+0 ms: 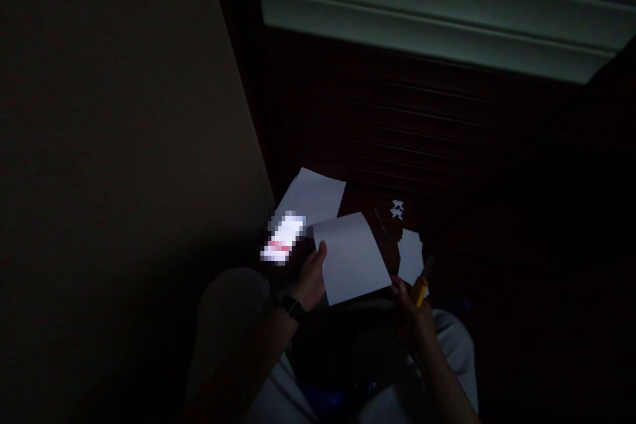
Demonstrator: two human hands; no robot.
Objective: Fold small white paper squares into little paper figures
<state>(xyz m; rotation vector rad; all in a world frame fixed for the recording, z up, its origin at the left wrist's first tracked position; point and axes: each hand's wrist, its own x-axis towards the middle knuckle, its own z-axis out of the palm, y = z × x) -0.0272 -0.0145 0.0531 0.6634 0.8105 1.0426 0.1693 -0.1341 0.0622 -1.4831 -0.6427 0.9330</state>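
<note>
My left hand (311,276) grips the left edge of a white sheet of paper (352,257), thumb on top, and holds it slightly curved above my lap. A dark watch sits on that wrist. My right hand (410,305) is closed around a yellow-handled tool (422,286), probably scissors, at the sheet's lower right corner. The scene is very dark, so the tool's blades are hard to make out.
A second white sheet (313,195) lies on the dark floor behind, a smaller piece (410,255) to the right, and small paper scraps (396,209) beyond. A lit phone screen (283,238) glows at left. A wall (124,112) stands at left and a pale ledge (422,13) above.
</note>
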